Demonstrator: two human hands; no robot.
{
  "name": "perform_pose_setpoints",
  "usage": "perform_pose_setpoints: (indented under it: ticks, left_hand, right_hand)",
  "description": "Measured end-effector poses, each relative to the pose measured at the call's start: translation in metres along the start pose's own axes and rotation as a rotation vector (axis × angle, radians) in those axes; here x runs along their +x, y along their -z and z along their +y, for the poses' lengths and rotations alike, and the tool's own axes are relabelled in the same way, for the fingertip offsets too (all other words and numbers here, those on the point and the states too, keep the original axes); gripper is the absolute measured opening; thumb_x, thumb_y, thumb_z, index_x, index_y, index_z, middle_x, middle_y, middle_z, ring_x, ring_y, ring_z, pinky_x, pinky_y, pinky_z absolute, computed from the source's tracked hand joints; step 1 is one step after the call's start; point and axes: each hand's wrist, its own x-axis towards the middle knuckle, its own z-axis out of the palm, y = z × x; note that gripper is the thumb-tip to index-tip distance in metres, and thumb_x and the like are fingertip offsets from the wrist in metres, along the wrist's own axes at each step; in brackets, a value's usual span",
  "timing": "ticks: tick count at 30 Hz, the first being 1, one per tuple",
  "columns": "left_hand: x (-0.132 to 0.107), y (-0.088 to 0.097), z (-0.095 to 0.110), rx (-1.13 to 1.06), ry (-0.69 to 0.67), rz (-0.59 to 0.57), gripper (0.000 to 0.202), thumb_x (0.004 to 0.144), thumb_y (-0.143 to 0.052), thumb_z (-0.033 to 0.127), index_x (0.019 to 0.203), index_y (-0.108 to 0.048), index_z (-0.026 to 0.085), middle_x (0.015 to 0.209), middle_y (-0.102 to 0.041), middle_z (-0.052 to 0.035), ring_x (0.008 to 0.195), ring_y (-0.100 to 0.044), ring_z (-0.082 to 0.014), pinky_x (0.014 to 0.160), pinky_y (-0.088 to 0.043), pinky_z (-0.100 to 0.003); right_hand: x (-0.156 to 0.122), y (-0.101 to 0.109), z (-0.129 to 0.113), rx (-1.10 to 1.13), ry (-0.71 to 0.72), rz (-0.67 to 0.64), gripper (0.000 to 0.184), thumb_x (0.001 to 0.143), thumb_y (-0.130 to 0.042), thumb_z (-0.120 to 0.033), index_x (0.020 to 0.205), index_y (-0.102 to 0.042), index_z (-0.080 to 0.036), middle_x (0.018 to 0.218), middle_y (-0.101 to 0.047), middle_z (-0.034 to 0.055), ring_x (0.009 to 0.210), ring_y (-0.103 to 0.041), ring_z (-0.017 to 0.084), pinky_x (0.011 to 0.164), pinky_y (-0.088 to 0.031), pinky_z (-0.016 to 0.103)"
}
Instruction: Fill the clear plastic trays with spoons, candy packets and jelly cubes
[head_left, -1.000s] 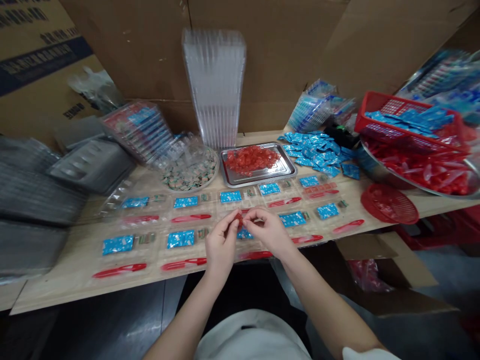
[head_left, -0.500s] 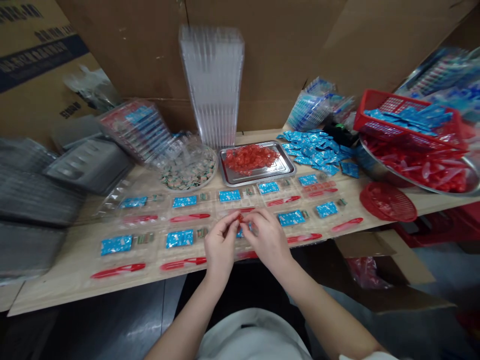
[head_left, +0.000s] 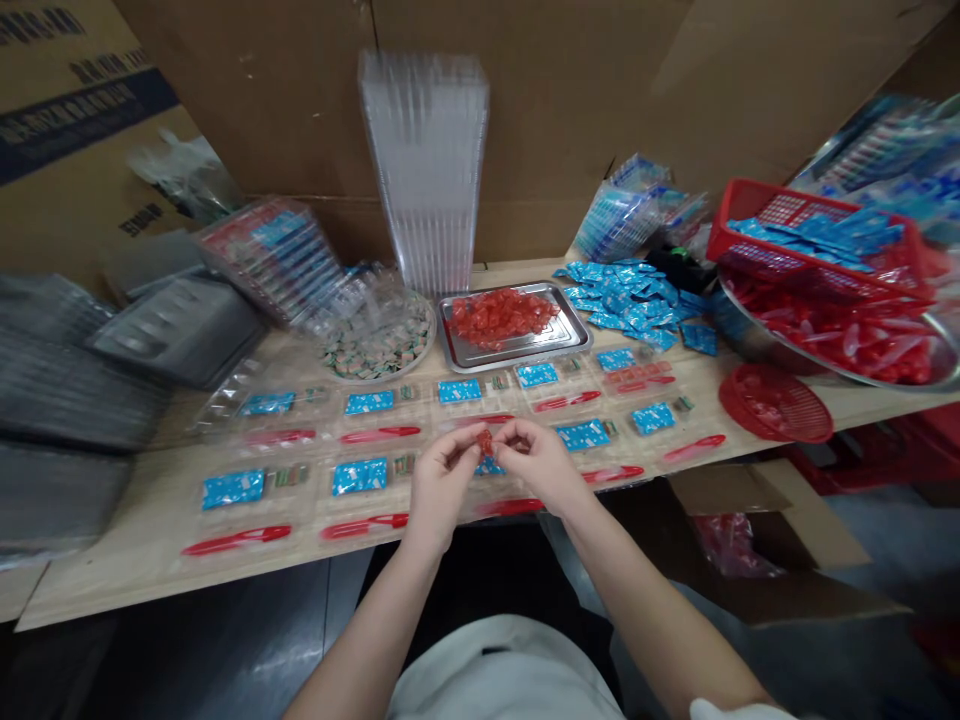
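Note:
Between their fingertips, my left hand (head_left: 444, 482) and my right hand (head_left: 541, 464) pinch a small red translucent piece (head_left: 484, 441); its exact kind is too small to make out. Both hands are closed, just above the near row of clear plastic trays. Under them, a blue packet (head_left: 490, 466) is partly covered by my fingers, with a red plastic knife-like piece (head_left: 510, 507) in front of it. Beyond the hands, a metal tray (head_left: 517, 362) bears a heap of similar red pieces (head_left: 501, 317).
A plate of small wrapped pieces (head_left: 375, 345) stands left of the metal tray, blue packets (head_left: 626, 300) lie right. Clear trays rise in a tall stack (head_left: 427, 170). At right are a red basket (head_left: 817, 270), a metal bowl (head_left: 919, 378) and a small red basket (head_left: 776, 402).
The red piece shows more plainly between my fingertips, and my hands have turned slightly around it. My right hand has shifted a little. Things on the table stay where they were.

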Motion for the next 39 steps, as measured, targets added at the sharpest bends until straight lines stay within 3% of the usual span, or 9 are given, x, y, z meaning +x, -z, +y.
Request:
perform_pose_setpoints:
  ticks: [3,9,16,21,24,26,30,35,39]
  left_hand:
    - [0.002,-0.001,0.004,-0.112,0.045,-0.03,0.027,0.067,-0.066,0.02,0.094,-0.066,0.015,0.095,-0.071,-0.0067,0.089,-0.065,-0.0181,0.082,-0.051,-0.033]
    - [0.002,-0.002,0.008,-0.181,0.097,-0.041,0.023,0.066,-0.065,0.018,0.089,-0.065,0.015,0.087,-0.07,-0.0052,0.082,-0.065,-0.0167,0.075,-0.051,-0.029]
    - [-0.001,-0.006,0.008,0.068,-0.068,0.034,0.014,0.068,-0.063,0.018,0.081,-0.066,0.015,0.081,-0.07,-0.0043,0.076,-0.065,-0.0162,0.074,-0.051,-0.029]
    - [0.0,-0.006,0.014,0.012,-0.074,0.088,0.008,0.066,-0.063,0.015,0.073,-0.065,0.016,0.072,-0.068,-0.0006,0.07,-0.063,-0.0129,0.069,-0.05,-0.024]
    - [-0.001,-0.001,0.019,-0.25,0.071,0.092,0.007,0.066,-0.062,0.013,0.072,-0.06,0.017,0.069,-0.064,0.0029,0.065,-0.059,-0.0081,0.063,-0.047,-0.018]
    - [-0.005,0.005,0.022,-0.414,0.265,-0.007,0.009,0.069,-0.062,0.014,0.075,-0.058,0.017,0.07,-0.063,0.003,0.063,-0.058,-0.0071,0.061,-0.046,-0.017]
    - [-0.017,0.015,0.023,-0.553,0.549,-0.194,0.021,0.069,-0.069,0.016,0.086,-0.057,0.016,0.071,-0.063,0.0013,0.061,-0.059,-0.0074,0.062,-0.049,-0.02]
    - [-0.027,0.015,0.014,-0.529,0.489,-0.203,0.019,0.07,-0.072,0.02,0.076,-0.055,0.016,0.072,-0.062,0.0019,0.066,-0.059,-0.008,0.069,-0.05,-0.023]
    - [-0.033,0.022,0.011,-0.446,0.479,-0.242,0.016,0.076,-0.067,0.028,0.082,-0.064,0.014,0.08,-0.066,-0.0032,0.074,-0.06,-0.0105,0.07,-0.047,-0.022]
  right_hand:
    - [-0.002,-0.003,0.001,-0.002,0.029,0.046,0.003,0.065,-0.058,-0.02,0.064,-0.057,-0.018,0.066,-0.059,-0.001,0.064,-0.057,0.013,0.062,-0.048,0.026]
    - [-0.007,-0.005,0.004,0.303,-0.096,-0.077,0.01,0.071,-0.055,-0.028,0.067,-0.05,-0.02,0.067,-0.056,-0.0013,0.062,-0.056,0.014,0.062,-0.051,0.031]
    - [-0.019,-0.004,-0.009,-0.572,0.413,0.177,0.005,0.074,-0.053,-0.015,0.075,-0.051,-0.02,0.077,-0.056,0.0042,0.078,-0.053,0.019,0.072,-0.043,0.033]
    - [-0.026,-0.011,-0.017,-0.722,0.59,0.309,0.013,0.079,-0.048,-0.011,0.07,-0.05,-0.02,0.07,-0.054,0.0037,0.072,-0.05,0.018,0.067,-0.042,0.031]
    - [-0.03,-0.009,-0.018,-0.638,0.671,0.197,0.011,0.08,-0.049,-0.01,0.075,-0.054,-0.019,0.076,-0.057,0.0047,0.076,-0.052,0.018,0.07,-0.045,0.032]
    - [-0.032,-0.003,-0.017,-0.516,0.68,0.087,0.01,0.081,-0.053,-0.014,0.089,-0.058,-0.018,0.09,-0.06,0.0067,0.088,-0.055,0.019,0.078,-0.047,0.033]
    - [-0.035,0.009,-0.014,-0.381,0.598,-0.075,0.034,0.083,-0.058,-0.021,0.116,-0.055,-0.022,0.111,-0.06,0.0075,0.105,-0.055,0.019,0.089,-0.047,0.036]
    - [-0.034,0.009,-0.006,-0.362,0.576,-0.07,0.02,0.082,-0.06,-0.018,0.101,-0.064,-0.023,0.095,-0.066,0.0035,0.09,-0.06,0.017,0.083,-0.048,0.034]
    - [-0.038,0.007,-0.003,-0.415,0.588,-0.037,0.019,0.082,-0.06,-0.016,0.1,-0.065,-0.021,0.094,-0.067,0.0043,0.089,-0.06,0.017,0.083,-0.047,0.033]
